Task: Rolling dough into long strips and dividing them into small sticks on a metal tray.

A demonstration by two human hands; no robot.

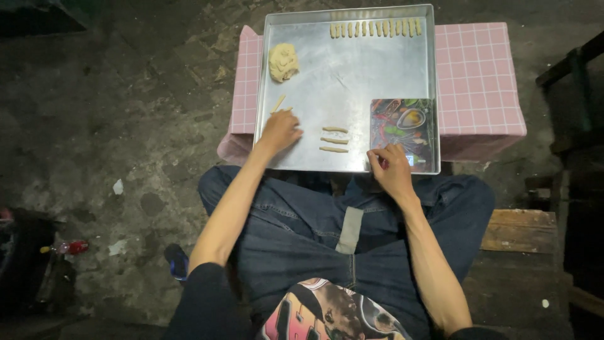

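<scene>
A large metal tray rests on a pink checked cloth. My left hand lies flat on the tray's left side, over a thin dough stick that pokes out past the fingers. Three rolled dough sticks lie side by side just right of that hand. A lump of dough sits at the tray's upper left. Along the far edge runs a row of several short dough pieces. My right hand rests on the near edge of a colourful printed board in the tray's lower right corner.
The pink checked cloth covers a low stand in front of my knees. A wooden plank lies at my right. Dark furniture stands at the far right. A small red bottle and a dark bag sit on the stained concrete floor at left.
</scene>
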